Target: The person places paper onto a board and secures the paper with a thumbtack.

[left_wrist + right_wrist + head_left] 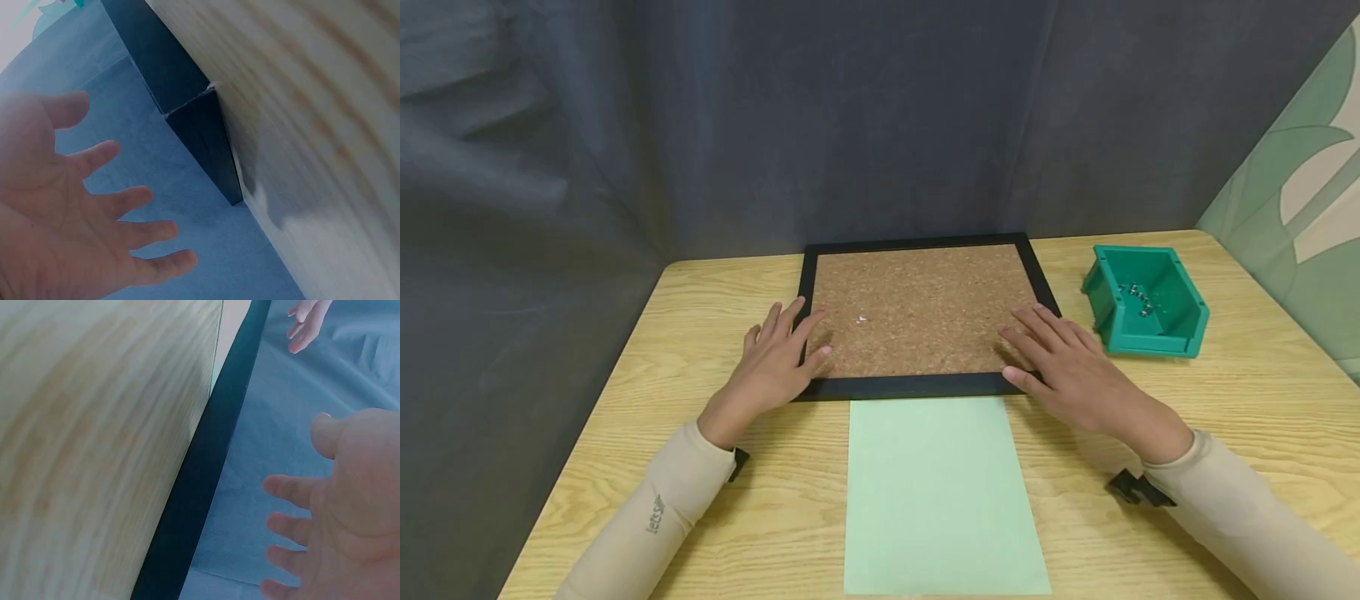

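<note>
A green sheet (940, 500) lies on the near side of the board (917, 283), running up to its frame (917, 386). The left hand (771, 362) hovers at the board's near left corner, fingers spread wide. The right hand (1071, 375) hovers over the board's near right corner, fingers likewise apart. The board, cork within black, lies flat on the table (775, 508) between them, a small pale bit (861, 319) on its left part. Right of the board stands a green bin (1150, 344) with small shiny pieces (1146, 312) inside. Beyond the board hangs a dark curtain (850, 125).
</note>
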`<action>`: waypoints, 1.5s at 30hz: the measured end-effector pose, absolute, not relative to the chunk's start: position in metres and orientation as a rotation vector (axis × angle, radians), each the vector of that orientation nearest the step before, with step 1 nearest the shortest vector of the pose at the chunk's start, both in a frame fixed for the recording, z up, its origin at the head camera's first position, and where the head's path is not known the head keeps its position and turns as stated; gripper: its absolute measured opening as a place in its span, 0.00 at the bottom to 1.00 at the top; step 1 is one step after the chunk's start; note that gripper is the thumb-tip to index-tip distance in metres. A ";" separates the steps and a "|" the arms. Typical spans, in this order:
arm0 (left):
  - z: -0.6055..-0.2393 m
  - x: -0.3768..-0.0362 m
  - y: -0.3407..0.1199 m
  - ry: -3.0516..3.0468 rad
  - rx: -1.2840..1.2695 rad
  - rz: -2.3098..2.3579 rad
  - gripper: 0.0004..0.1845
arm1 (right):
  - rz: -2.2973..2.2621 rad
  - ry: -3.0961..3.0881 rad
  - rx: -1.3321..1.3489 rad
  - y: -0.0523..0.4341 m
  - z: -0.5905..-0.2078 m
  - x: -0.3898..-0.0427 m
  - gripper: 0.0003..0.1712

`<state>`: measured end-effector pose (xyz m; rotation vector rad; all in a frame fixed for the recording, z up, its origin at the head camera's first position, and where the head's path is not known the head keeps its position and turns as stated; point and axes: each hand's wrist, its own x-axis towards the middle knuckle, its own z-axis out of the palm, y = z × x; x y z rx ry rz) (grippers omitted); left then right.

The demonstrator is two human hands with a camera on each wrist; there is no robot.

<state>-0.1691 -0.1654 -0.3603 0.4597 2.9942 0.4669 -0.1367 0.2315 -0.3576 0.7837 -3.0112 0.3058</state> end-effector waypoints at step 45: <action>-0.330 -0.124 -0.138 2.814 0.983 0.446 0.06 | 0.417 -3.442 1.189 0.220 -0.331 -0.101 0.38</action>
